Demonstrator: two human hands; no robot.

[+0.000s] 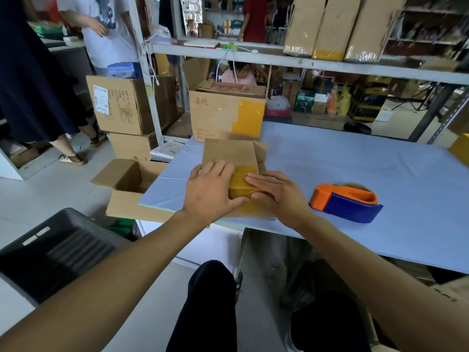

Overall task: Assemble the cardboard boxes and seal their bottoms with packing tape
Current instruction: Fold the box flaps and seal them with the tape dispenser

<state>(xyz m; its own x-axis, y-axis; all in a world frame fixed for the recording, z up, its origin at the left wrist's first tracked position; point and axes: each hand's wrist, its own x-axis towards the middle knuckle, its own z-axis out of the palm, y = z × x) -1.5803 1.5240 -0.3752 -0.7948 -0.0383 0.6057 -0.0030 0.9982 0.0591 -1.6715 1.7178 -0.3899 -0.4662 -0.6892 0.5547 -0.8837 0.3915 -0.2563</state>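
**Both hands on a small taped box at the table's near edge**

Only a little writing can be read: red characters, 喜纯, printed on the side of the big carton [225,115] that stands on the table [355,168] just beyond the grip, with a broad patch of yellow tape on its right part; smaller red lines below are too blurred to make out. A white shipping label sits on the stacked carton [121,105] on the floor, far to the left of the grip, its print too small to tell.

An open carton [132,184] stands on the floor just left of the left hand, flaps spread; whatever lies inside cannot be told. A dark plastic crate [55,252] lies lower left, nearer the person.

The small cardboard box [233,163] lies right under the grip, its brown flaps rising behind the fingers and a strip of yellow tape across the top. The left hand [210,189] curls round the box's near left corner, thumb tucked under its taped end. The right hand [276,191] lies flat, straight fingers pressing the tape from the right. An orange and blue tape dispenser [347,201] rests on the table just to the right of the right hand, apart from it
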